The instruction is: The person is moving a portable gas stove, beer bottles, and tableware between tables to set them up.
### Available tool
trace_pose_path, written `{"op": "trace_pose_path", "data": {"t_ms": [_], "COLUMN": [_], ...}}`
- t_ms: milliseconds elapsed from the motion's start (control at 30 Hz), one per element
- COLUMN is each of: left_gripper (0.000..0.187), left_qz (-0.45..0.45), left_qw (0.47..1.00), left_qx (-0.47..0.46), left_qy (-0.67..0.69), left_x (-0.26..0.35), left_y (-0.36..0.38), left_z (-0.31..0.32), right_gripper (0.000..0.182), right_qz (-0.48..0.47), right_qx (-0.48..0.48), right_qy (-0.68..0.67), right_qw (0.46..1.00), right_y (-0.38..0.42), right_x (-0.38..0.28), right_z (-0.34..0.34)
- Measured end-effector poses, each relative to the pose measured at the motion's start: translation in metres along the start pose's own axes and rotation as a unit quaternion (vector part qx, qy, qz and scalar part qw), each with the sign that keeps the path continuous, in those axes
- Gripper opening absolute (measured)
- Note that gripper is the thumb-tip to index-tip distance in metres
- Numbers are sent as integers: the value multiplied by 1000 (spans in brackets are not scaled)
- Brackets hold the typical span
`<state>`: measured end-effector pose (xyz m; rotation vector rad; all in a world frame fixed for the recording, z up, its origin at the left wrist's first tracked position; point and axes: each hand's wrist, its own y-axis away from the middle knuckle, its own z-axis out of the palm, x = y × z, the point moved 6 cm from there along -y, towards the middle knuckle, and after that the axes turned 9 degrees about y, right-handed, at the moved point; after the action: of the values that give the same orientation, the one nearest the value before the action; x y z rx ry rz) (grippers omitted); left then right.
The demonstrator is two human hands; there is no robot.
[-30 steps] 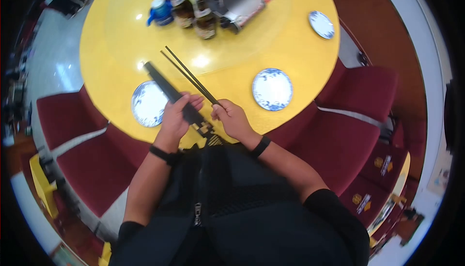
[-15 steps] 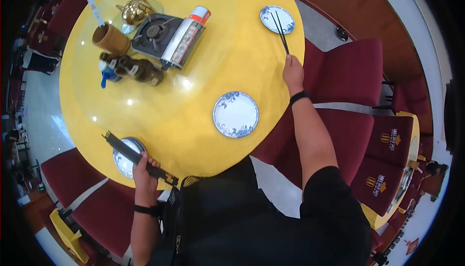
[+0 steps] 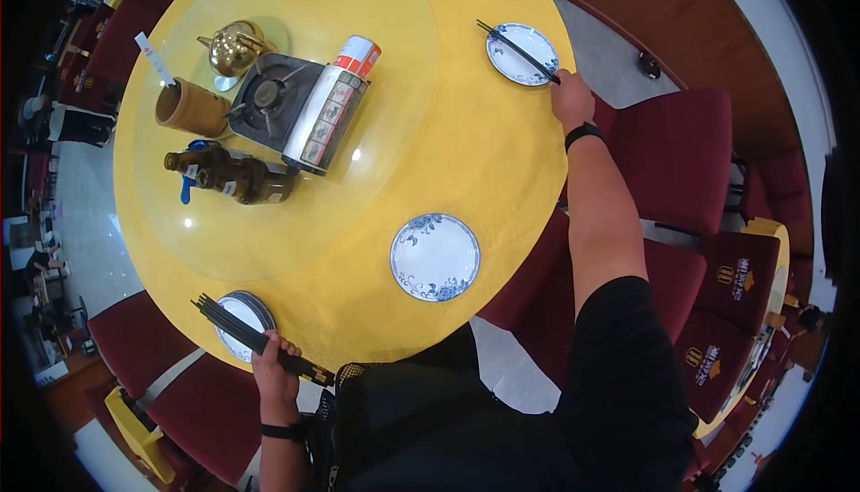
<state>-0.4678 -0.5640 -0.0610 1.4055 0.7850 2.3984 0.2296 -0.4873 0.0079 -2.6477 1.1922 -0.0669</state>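
My right hand (image 3: 572, 98) is closed on the thick ends of a pair of dark chopsticks (image 3: 518, 51). The pair lies slantwise over a white plate with blue flowers (image 3: 528, 37) at the table's far right edge. My left hand (image 3: 276, 368) grips a bundle of black chopsticks (image 3: 235, 324) at the front left. Under that bundle is a small stack of plates (image 3: 257, 309), partly covered. Between my hands, nearer to me, a single blue-flowered plate (image 3: 435, 257) rests on the yellow table (image 3: 358, 313).
On the glass turntable (image 3: 385, 8) stand a portable gas stove (image 3: 278, 98) with a can (image 3: 357, 55), a golden teapot (image 3: 235, 48), a wooden pot (image 3: 193, 108) and brown bottles (image 3: 242, 178). Dark red chairs (image 3: 672, 156) surround the table.
My right hand has moved toward the table's edge, and its chopsticks have swung from pointing away to lying across the plate. My left hand still holds the bundle. The view has shifted.
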Motion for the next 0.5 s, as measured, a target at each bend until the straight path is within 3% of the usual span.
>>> {"op": "trace_pose_path", "data": {"t_ms": [500], "left_gripper": [10], "left_qz": [-4], "left_qw": [1000], "left_qx": [-10], "left_qy": [-28], "left_x": [-2], "left_y": [-3], "left_z": [25], "right_gripper": [20], "right_qz": [-10], "right_qx": [12], "right_qy": [138], "right_qw": [990], "right_y": [-19], "right_x": [3], "right_z": [-6]}}
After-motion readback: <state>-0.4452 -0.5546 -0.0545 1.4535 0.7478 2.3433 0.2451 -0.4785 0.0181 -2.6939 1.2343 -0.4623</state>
